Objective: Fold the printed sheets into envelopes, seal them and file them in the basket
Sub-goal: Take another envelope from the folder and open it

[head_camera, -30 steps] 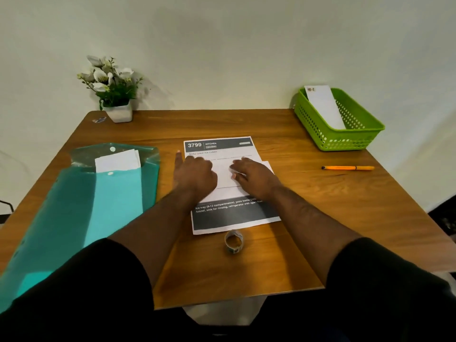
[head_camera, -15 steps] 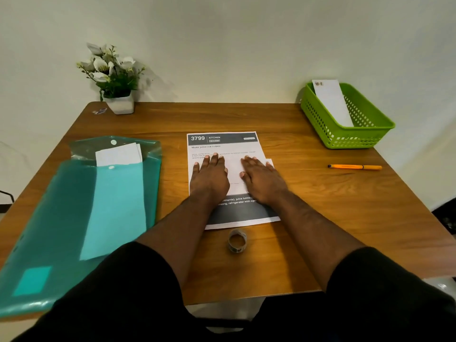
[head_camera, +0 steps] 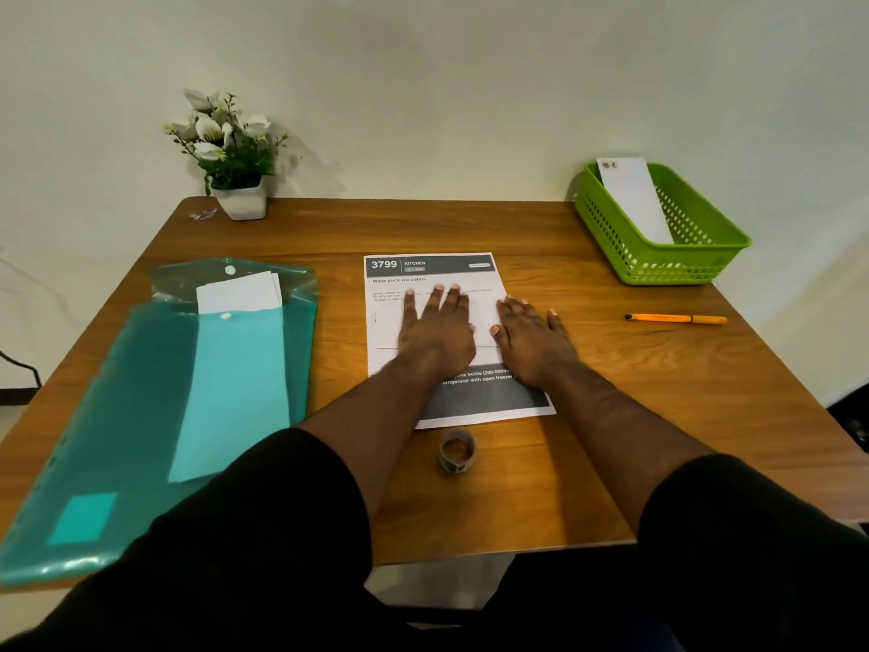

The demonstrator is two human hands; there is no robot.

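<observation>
A printed sheet (head_camera: pixel 425 268) headed "3799 KITCHEN" lies flat at the table's middle. My left hand (head_camera: pixel 437 331) presses on it, palm down with fingers spread. My right hand (head_camera: pixel 533 338) lies flat at the sheet's right edge, partly over a white envelope (head_camera: pixel 486 322) that rests on the sheet. A green basket (head_camera: pixel 682 268) at the far right holds one white envelope (head_camera: pixel 635 200) leaning inside. A small roll of tape (head_camera: pixel 457 450) stands just in front of the sheet.
A teal plastic folder (head_camera: pixel 141 392) with white sheets (head_camera: pixel 240 294) sticking out lies on the left. An orange pen (head_camera: pixel 677 318) lies right of my hands. A potted white flower (head_camera: pixel 230 167) stands at the back left, near the wall.
Both hands have slid forward over the sheet and flattened with fingers spread. The right hand has shifted right to the sheet's edge. My view has tilted slightly.
</observation>
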